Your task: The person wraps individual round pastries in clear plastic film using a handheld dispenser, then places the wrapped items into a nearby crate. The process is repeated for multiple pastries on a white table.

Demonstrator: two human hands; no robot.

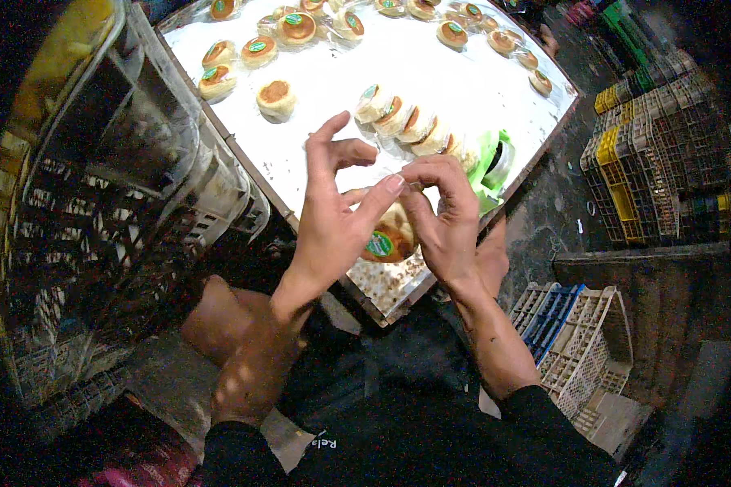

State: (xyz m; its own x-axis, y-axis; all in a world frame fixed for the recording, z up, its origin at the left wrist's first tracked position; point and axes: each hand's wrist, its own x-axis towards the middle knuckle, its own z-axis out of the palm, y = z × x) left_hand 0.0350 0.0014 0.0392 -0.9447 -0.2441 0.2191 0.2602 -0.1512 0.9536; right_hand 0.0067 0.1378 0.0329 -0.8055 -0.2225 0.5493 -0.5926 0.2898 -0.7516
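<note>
A round bun (402,228) with a browned top, in a clear plastic bag with a green label, hangs just above the table's near corner. Between its thumb and fingertips, my right hand (447,215) pinches the gathered top of the bag. My left hand (333,211) meets it there, thumb pressed at the same spot while its index and middle fingers stretch away. Beyond my hands, a slanting row of bagged buns (418,124) leans together. At the row's right end stands a light green holder (489,174) with a dark round part, perhaps a tape dispenser.
More bagged buns (296,29) lie scattered along the far side of the white table (325,81). A single bun (276,99) without a visible label sits left of the row. Stacked crates (645,154) stand at right, another crate (572,333) below them, dark crates (81,243) at left.
</note>
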